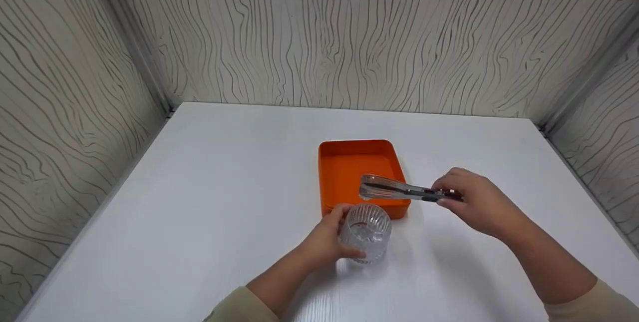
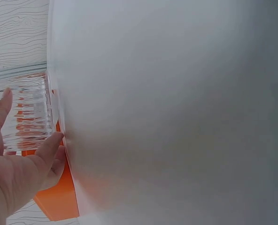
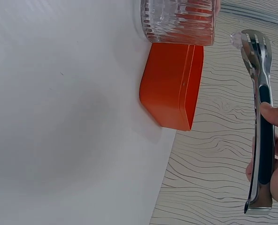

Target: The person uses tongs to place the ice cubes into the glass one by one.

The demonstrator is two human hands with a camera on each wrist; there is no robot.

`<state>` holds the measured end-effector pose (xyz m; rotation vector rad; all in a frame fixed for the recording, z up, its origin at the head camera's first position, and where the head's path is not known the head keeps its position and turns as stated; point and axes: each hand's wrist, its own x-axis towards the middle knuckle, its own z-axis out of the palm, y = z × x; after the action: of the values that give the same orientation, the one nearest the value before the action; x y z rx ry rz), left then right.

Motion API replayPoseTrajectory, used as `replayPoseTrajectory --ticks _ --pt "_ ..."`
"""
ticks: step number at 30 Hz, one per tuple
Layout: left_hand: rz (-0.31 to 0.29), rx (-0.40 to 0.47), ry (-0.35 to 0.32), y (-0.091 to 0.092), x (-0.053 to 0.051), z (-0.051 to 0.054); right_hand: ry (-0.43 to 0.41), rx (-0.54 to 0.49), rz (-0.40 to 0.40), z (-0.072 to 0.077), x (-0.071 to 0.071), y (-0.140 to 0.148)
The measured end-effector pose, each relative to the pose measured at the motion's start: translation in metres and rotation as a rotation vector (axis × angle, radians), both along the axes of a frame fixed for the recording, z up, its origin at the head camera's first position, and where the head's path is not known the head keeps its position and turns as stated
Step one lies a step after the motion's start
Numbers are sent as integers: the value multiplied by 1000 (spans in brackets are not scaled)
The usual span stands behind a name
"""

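Note:
My left hand holds a clear ribbed glass, thumb on the near side and fingers round the far side. The glass stands on the table in front of an orange box; something clear is inside it, but I cannot tell what. With my right hand I grip metal tongs with dark handles, their head pointing left over the front of the box. In the right wrist view a small clear lump, like ice, shows at the tips of the tongs.
The orange box is open-topped and sits on a white table. Panels with a wood-grain pattern enclose the table at the back and on both sides.

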<state>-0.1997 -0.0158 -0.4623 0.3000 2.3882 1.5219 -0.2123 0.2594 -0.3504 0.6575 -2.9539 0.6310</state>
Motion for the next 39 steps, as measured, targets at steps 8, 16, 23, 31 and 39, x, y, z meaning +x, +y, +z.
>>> replayPoseTrajectory --ticks 8,16,23,31,39 --pt "-16 13 17 -1 0 -1 24 -12 72 -9 9 6" --pt "-4 -4 1 0 1 -1 16 -19 147 -14 11 9" --pt "1 -5 9 -1 2 -1 -31 -6 126 -16 12 7" --pt "-2 4 9 0 2 -1 -29 10 111 -16 12 7" --pt "-38 31 31 0 0 -1 -32 -20 136 -17 12 8"
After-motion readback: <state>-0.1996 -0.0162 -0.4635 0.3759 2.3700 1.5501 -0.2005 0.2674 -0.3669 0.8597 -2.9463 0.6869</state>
